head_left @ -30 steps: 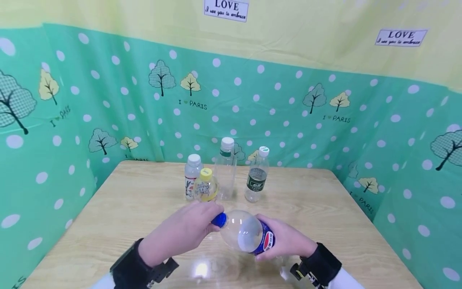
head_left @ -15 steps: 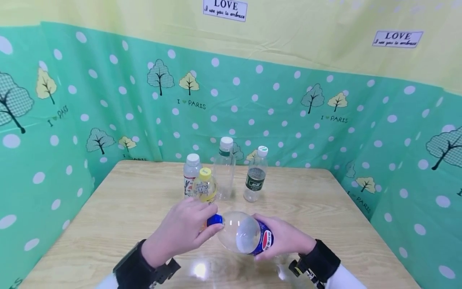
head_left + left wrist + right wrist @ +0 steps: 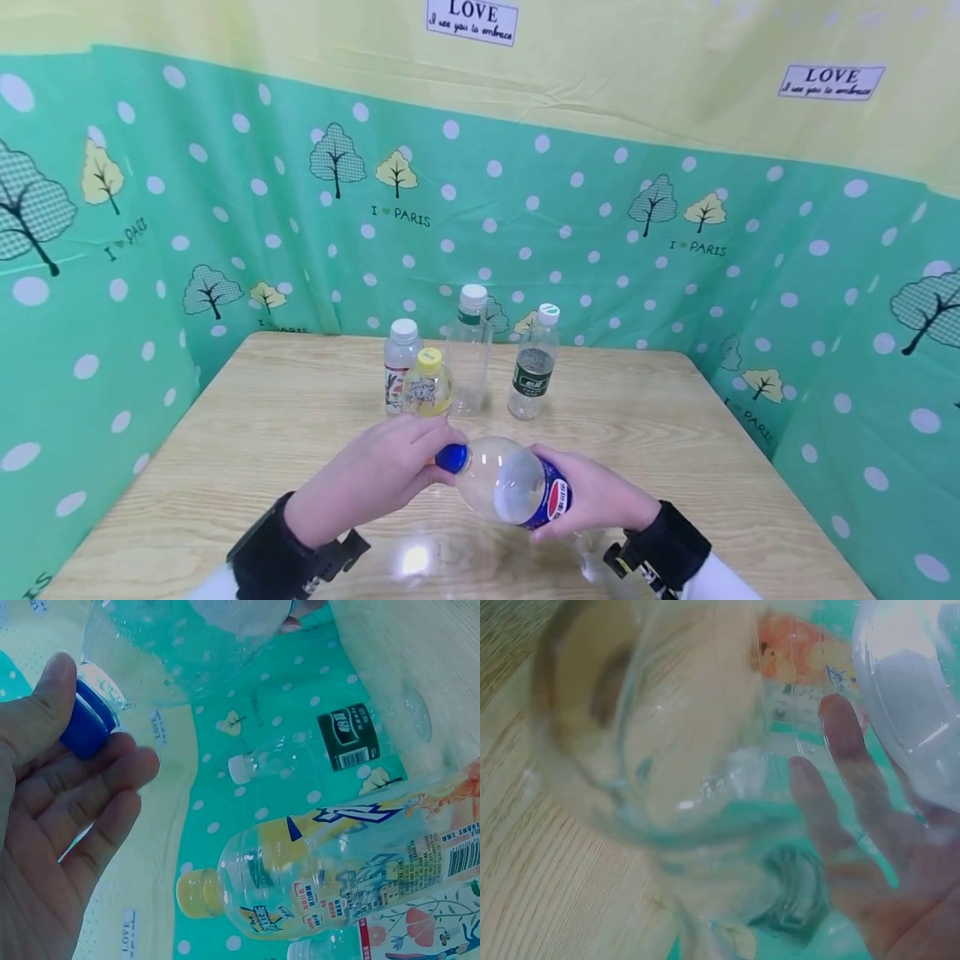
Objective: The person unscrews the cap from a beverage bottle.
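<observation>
A large clear plastic bottle [image 3: 483, 475] with a blue label [image 3: 557, 497] is tilted over the table in the head view, its neck toward the left. My left hand [image 3: 378, 475] pinches the blue cap [image 3: 452, 458]. In the left wrist view the thumb [image 3: 52, 694] lies on one side of this cap [image 3: 90, 720], fingers on the other. My right hand [image 3: 596, 496] grips the bottle around its label. Through the clear plastic in the right wrist view, fingers of the right hand [image 3: 885, 832] show beside the bottle's lower end [image 3: 622, 735].
Behind the hands stand a yellow-capped bottle [image 3: 428, 392], a white-capped bottle with a printed label [image 3: 395, 375], a tall clear bottle [image 3: 468, 358] and a green-labelled bottle [image 3: 534, 371]. The wooden table [image 3: 645, 433] meets a patterned curtain [image 3: 600, 208] behind and at both sides.
Half a second ago the left thumb lay straighter below the cap; now thumb and fingers close round it again. The right hand keeps its grip, and the bottle has barely moved.
</observation>
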Demonstrator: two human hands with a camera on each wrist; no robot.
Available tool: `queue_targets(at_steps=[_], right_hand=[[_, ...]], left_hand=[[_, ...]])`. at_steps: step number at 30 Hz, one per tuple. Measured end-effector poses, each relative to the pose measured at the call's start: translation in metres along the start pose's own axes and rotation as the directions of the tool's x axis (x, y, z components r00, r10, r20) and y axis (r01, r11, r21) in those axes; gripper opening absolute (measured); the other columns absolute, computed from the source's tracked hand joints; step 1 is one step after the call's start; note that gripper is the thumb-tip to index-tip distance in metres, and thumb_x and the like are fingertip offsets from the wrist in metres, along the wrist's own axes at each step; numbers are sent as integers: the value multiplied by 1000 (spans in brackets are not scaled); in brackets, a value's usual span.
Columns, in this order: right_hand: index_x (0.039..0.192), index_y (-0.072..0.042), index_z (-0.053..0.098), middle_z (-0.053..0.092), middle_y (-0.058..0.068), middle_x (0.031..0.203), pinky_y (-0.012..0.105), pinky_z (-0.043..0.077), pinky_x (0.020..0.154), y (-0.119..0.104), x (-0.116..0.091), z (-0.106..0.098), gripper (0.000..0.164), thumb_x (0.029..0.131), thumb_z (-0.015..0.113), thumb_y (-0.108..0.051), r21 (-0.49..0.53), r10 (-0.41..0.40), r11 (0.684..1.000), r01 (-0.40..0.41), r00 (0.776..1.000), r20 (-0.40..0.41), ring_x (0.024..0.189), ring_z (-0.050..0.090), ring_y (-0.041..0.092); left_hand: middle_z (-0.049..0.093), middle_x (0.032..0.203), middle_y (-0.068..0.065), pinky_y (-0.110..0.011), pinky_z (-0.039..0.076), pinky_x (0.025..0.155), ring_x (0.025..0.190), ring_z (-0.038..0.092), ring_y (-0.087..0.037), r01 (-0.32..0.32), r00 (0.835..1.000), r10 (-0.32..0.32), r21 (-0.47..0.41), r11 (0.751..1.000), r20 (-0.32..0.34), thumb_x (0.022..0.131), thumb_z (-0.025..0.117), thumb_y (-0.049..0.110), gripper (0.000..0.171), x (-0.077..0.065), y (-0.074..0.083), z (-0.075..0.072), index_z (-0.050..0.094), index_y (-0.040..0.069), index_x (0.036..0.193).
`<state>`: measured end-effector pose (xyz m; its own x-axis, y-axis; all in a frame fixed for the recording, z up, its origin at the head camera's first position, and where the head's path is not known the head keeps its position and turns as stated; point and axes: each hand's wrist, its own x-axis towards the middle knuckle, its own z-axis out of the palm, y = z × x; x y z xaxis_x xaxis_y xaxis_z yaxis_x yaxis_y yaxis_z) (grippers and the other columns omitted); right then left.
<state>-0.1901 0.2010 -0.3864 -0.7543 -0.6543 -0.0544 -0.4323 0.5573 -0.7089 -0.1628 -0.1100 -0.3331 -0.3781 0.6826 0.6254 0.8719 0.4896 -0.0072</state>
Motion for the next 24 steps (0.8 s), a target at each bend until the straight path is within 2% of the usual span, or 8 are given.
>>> queue_targets(at_steps=[7, 10, 14, 16, 18, 20, 22, 24], right_hand=[[133, -20, 47, 62, -4, 113, 24, 53, 82, 1, 0, -2, 80, 67, 88, -37, -13, -49, 999, 49, 999, 1, 98, 61, 8], [132, -21, 47, 62, -4, 112, 24, 53, 80, 1, 0, -2, 81, 65, 88, -40, -40, -60, 997, 59, 998, -15, 97, 61, 7], [133, -24, 47, 62, -6, 115, 24, 53, 81, -1, 1, -2, 83, 64, 87, -45, -50, -32, 998, 31, 999, -23, 99, 60, 9], [134, -24, 46, 61, -6, 117, 24, 52, 82, -3, 1, -2, 83, 65, 87, -45, -47, -14, 999, 13, 1000, -21, 101, 60, 9], [134, -23, 46, 62, -5, 117, 25, 53, 83, -4, 1, -2, 83, 65, 87, -45, -48, -19, 999, 18, 1000, -23, 100, 60, 10], [135, -21, 46, 62, -4, 116, 24, 53, 82, -3, 0, -2, 84, 65, 87, -45, -44, -32, 999, 31, 999, -27, 100, 61, 9], [134, -19, 46, 62, -3, 115, 24, 54, 81, -2, 0, -2, 85, 65, 87, -44, -37, -58, 998, 57, 998, -33, 98, 61, 8], [133, -20, 46, 62, -3, 113, 24, 54, 80, -1, 0, -1, 83, 65, 88, -42, -20, -82, 996, 82, 996, -36, 97, 62, 8]], left_hand=[[59, 87, 8, -20, 46, 62, 72, 52, -8, 7, 998, -2, 81, 997, -63, 92, 59, 43, 33, 0, 3, 6, 62, 12, 102], [52, 77, 9, -17, 39, 57, 66, 46, -6, 51, 996, -44, 95, 994, -74, 95, 52, 50, 38, 0, 5, 8, 60, 13, 94], [40, 67, 13, -14, 30, 55, 61, 37, -2, 121, 991, -114, 92, 988, -76, 92, 49, 59, 44, 1, 5, 10, 57, 16, 86], [44, 67, 12, -14, 33, 56, 62, 40, -2, 141, 989, -135, 82, 987, -66, 88, 53, 61, 45, 1, 5, 10, 59, 16, 88], [56, 74, 11, -16, 42, 59, 66, 49, -3, 161, 987, -159, 52, 986, -38, 84, 58, 61, 48, 0, 6, 9, 63, 15, 96], [67, 91, 5, -21, 53, 70, 80, 61, -7, 182, 983, -182, -1, 983, 15, 81, 62, 60, 56, 0, 7, 7, 63, 13, 112], [67, 114, -3, -30, 57, 83, 100, 65, -15, 203, 977, -197, -78, 976, 77, 80, 65, 57, 68, 0, 8, 5, 56, 11, 129], [59, 130, -7, -33, 55, 89, 113, 62, -21, 204, 975, -185, -163, 965, 119, 81, 68, 50, 73, -1, 8, 2, 47, 11, 139]])
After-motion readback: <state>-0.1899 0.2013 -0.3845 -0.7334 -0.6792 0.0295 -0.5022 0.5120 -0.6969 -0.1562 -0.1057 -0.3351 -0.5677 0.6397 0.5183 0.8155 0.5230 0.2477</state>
